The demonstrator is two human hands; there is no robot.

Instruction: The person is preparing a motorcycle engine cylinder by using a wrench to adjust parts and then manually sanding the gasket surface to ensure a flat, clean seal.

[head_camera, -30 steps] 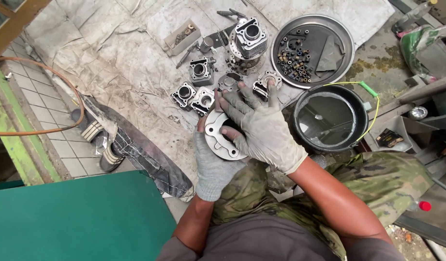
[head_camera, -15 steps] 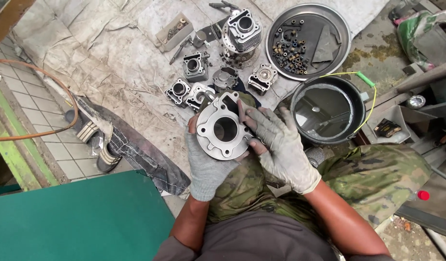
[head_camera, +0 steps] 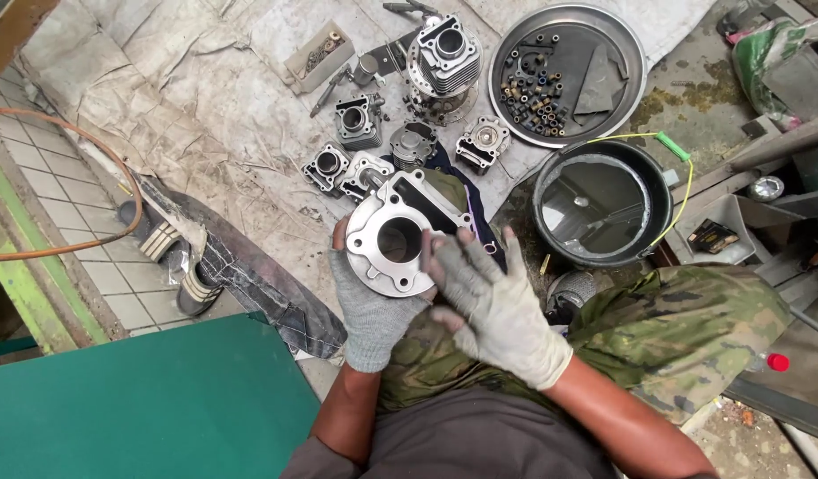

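A: Grey metal cylinder block (head_camera: 393, 241), bore facing up, in front of the lap. Left hand (head_camera: 371, 306), knit glove, grips it from below, fingers curled round the lower rim.

B: Right hand (head_camera: 493, 306)?

A: Gloved, flat and unclenched, fingertips on the block's right edge, holding nothing.

B: Room around the block?

A: Tight above: small engine parts (head_camera: 356, 168) just beyond it on the pale tarp (head_camera: 205, 98). Black pot (head_camera: 601, 202) near on the right. Round metal tray (head_camera: 622, 62) of bolts farther up right. Left of the block, bare tarp, then sandals (head_camera: 174, 257) at its edge.

B: Packages?

A: Small dark flat packet (head_camera: 712, 235) right of the pot; print too small. Green board (head_camera: 143, 399) lower left.
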